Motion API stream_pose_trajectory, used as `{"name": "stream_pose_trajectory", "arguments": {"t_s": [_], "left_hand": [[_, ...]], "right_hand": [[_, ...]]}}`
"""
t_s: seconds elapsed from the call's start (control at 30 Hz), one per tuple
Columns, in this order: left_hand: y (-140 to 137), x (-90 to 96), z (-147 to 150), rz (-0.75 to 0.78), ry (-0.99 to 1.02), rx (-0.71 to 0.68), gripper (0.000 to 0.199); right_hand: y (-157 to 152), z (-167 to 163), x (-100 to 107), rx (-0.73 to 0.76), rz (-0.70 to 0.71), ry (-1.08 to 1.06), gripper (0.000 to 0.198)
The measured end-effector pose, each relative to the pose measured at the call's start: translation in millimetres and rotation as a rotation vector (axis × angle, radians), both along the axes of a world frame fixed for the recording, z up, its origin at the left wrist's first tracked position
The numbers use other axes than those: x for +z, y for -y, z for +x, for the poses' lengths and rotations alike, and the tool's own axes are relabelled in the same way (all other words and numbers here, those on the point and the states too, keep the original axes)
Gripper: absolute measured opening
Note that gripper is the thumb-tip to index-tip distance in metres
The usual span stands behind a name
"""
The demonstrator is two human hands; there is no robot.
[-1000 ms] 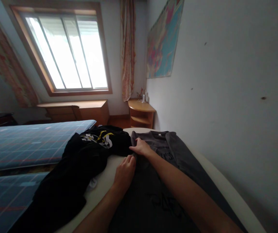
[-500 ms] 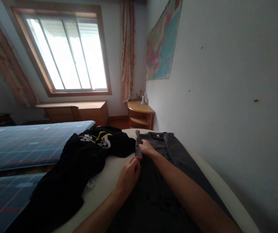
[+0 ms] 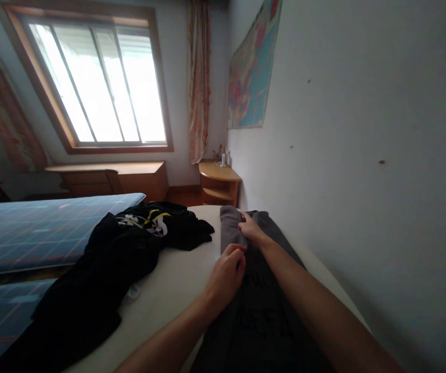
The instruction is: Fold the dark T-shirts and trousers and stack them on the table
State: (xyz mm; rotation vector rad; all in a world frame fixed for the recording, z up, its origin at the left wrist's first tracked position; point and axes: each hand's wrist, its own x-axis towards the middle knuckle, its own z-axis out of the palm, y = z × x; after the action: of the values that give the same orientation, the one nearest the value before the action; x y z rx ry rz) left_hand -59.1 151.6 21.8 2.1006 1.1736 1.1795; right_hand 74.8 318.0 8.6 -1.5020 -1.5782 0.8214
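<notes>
A dark grey shirt (image 3: 264, 316) with black lettering lies lengthwise in front of me, its collar end away from me. Its left edge is turned inward, showing a lighter grey strip along the far left. My left hand (image 3: 230, 267) is closed on the lower part of that turned edge. Farther up, near the collar, my right hand (image 3: 253, 229) pinches the cloth of the same shirt. The fingertips of both hands are partly hidden in the fabric. To the left of my hands lies a crumpled black garment (image 3: 102, 274) with a white and yellow print.
A cream-coloured sheet (image 3: 172, 295) covers the surface beneath the clothes. On the left are blue plaid mattresses (image 3: 47, 228). A white wall (image 3: 363, 207) runs close along the right. A wooden corner shelf (image 3: 220, 172) and a desk (image 3: 141, 173) stand beyond, below the window.
Both hands have moved right, carrying the shirt's left edge inward over its middle. The folded strip is wider, and the collar is now mostly covered. The view has turned slightly right.
</notes>
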Motion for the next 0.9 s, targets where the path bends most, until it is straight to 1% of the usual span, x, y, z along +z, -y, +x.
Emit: {"name": "stream_pose_trajectory", "arguments": {"t_s": [0.07, 0.13, 0.2, 0.3, 0.37, 0.5, 0.6, 0.77, 0.83, 0.9], "left_hand": [[0.5, -7.1, 9.8, -0.036, -0.031, -0.023, 0.022], [4.1, -15.1, 16.1, -0.085, -0.085, -0.038, 0.020], [10.4, -21.2, 18.8, -0.132, -0.194, -0.014, 0.019], [21.1, -22.1, 19.4, -0.203, -0.404, 0.054, 0.034], [26.0, -17.2, 20.3, -0.253, -0.480, 0.060, 0.038], [29.4, -4.0, 25.8, -0.279, -0.436, 0.039, 0.035], [34.7, -0.4, 28.2, -0.301, -0.409, 0.036, 0.035], [58.8, -7.4, 17.3, -0.381, -0.445, 0.003, 0.050], [69.3, -11.0, 8.6, -0.394, -0.426, 0.001, 0.055], [77.6, -13.8, -0.3, -0.403, -0.403, -0.014, 0.058]], "right_hand": [[2.5, 10.6, -7.2, 0.020, -0.012, 0.006, 0.074], [5.3, 19.8, -14.3, 0.050, -0.036, 0.016, 0.068], [6.6, 27.7, -18.8, 0.071, -0.049, 0.026, 0.062], [5.1, 36.8, -20.1, 0.080, -0.037, 0.039, 0.061], [3.4, 40.7, -19.4, 0.082, -0.022, 0.053, 0.062], [4.1, 44.3, -20.2, 0.082, -0.002, 0.100, 0.063], [10.1, 47.2, -20.8, 0.059, 0.013, 0.150, 0.058], [31.8, 61.1, -12.7, 0.012, 0.045, 0.291, 0.042], [43.7, 67.6, -8.8, 0.011, 0.041, 0.358, 0.033], [56.3, 72.0, -6.8, 0.030, 0.018, 0.412, 0.032]]}}
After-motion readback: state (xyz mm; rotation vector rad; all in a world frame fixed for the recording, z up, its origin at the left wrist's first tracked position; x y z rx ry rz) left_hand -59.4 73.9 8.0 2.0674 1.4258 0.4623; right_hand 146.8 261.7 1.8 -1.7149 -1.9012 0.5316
